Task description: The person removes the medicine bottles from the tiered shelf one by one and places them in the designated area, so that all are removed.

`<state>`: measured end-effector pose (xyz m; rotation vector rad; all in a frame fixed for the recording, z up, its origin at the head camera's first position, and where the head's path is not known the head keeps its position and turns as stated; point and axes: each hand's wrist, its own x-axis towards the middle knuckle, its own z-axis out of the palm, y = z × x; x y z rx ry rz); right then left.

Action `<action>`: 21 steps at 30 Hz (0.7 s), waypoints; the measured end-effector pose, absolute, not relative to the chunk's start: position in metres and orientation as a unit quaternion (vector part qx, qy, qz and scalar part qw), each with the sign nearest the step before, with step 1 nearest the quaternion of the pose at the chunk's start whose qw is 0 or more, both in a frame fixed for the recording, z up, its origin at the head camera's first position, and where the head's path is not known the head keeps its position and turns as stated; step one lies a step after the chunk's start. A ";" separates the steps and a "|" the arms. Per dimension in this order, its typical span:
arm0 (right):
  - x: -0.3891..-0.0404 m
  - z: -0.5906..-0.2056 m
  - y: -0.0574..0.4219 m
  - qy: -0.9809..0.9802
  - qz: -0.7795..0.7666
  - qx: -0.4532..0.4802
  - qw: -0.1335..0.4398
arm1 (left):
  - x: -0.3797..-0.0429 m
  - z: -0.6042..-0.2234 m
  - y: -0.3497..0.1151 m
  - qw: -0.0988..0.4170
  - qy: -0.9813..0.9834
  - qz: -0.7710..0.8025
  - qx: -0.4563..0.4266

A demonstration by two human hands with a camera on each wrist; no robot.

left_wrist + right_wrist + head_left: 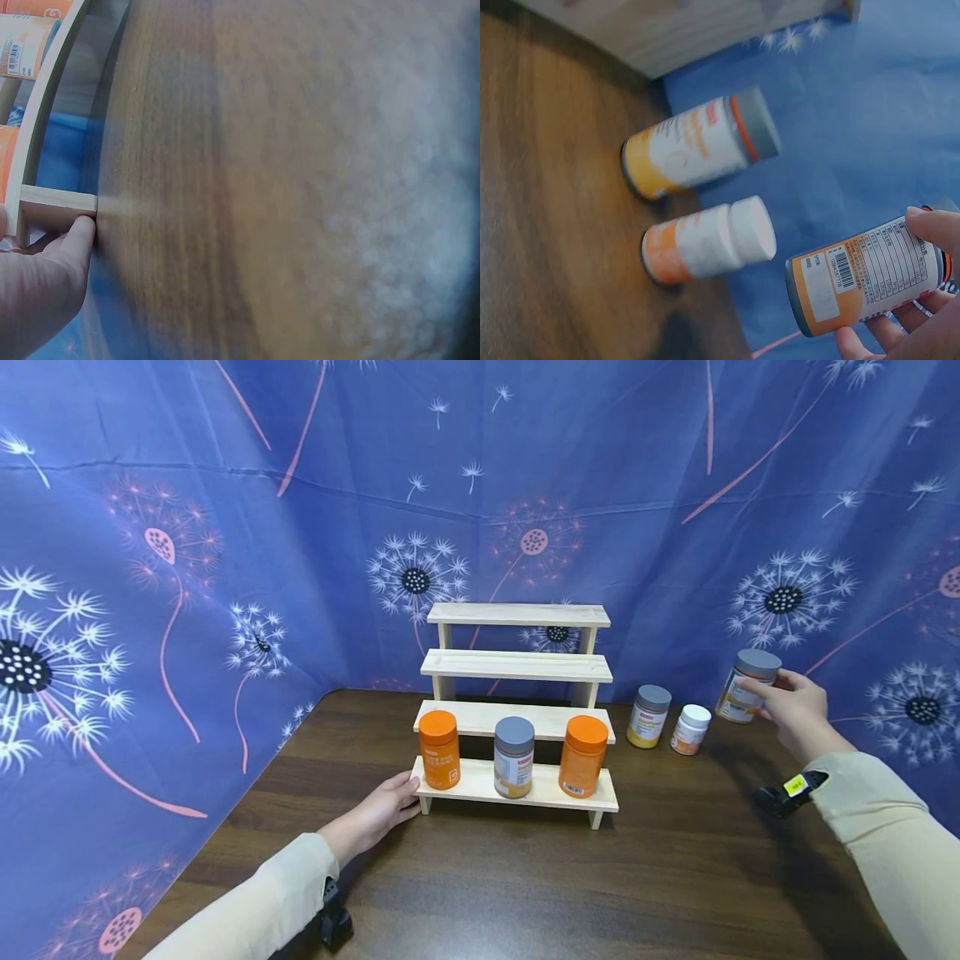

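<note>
My right hand (798, 706) grips a grey-lidded supplement bottle (747, 686) near its lid. In the right wrist view, that bottle (862, 274) is tilted, its barcode label showing and its base apart from the table. My left hand (386, 810) holds the left end of a four-step wooden display shelf (517, 668), the thumb against its end leg (56, 206). On the lowest step stand an orange bottle (439, 750) at left, a grey-lidded bottle (513, 757) in the middle and another orange bottle (583, 757) at right.
Right of the shelf, a grey-lidded bottle (648, 717) with a yellow base and a smaller white-capped bottle (690, 730) stand on the brown wooden table (525, 885). A blue dandelion-print cloth (480, 443) hangs behind and at the sides.
</note>
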<state>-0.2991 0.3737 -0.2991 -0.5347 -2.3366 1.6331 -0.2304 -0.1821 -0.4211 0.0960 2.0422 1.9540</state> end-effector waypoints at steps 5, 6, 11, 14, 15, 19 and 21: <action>-0.302 -0.315 0.385 -0.799 0.558 -0.189 0.120 | -0.230 -0.420 -0.182 0.158 0.715 0.680 0.036; -0.303 -0.318 0.387 -0.798 0.559 -0.189 0.117 | -0.230 -0.420 -0.182 0.158 0.715 0.680 0.037; -0.305 -0.331 0.392 -0.789 0.572 -0.200 0.103 | -0.230 -0.419 -0.182 0.157 0.714 0.681 0.034; -0.307 -0.338 0.394 -0.792 0.566 -0.205 0.104 | -0.230 -0.419 -0.181 0.155 0.714 0.683 0.030; -0.308 -0.340 0.395 -0.793 0.564 -0.207 0.104 | -0.231 -0.419 -0.181 0.154 0.715 0.681 0.030; -0.312 -0.350 0.395 -0.801 0.546 -0.223 0.101 | -0.231 -0.420 -0.181 0.153 0.718 0.678 0.026; -0.314 -0.355 0.395 -0.805 0.540 -0.226 0.100 | -0.231 -0.421 -0.182 0.152 0.720 0.677 0.023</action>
